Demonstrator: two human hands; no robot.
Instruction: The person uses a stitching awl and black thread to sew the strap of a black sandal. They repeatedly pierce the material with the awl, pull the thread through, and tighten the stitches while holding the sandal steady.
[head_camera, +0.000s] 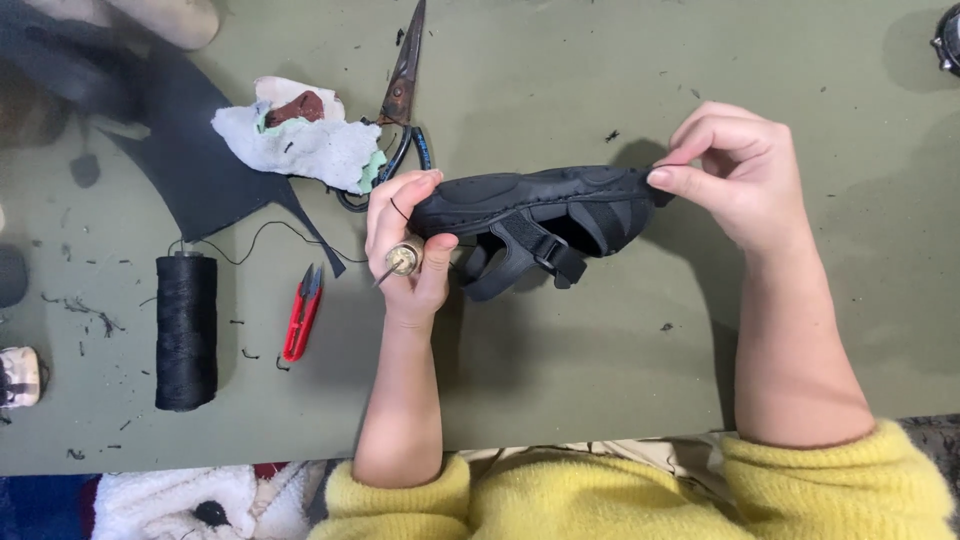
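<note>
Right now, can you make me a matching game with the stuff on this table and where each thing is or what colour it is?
Things:
1. sandal
2. thread snips
3. spool of thread
4. scissors

Clues:
A. red, lying flat beside the spool
B. black, held up between both hands
C. rusty blades, partly under a white cloth
D. black, lying on its side at the left

Pairs: 1-B, 2-A, 3-D, 4-C

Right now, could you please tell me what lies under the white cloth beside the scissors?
The white cloth lies over the handles of the scissors and the edge of a black sheet. A brown lump sits on top. Anything else beneath is covered.
</note>
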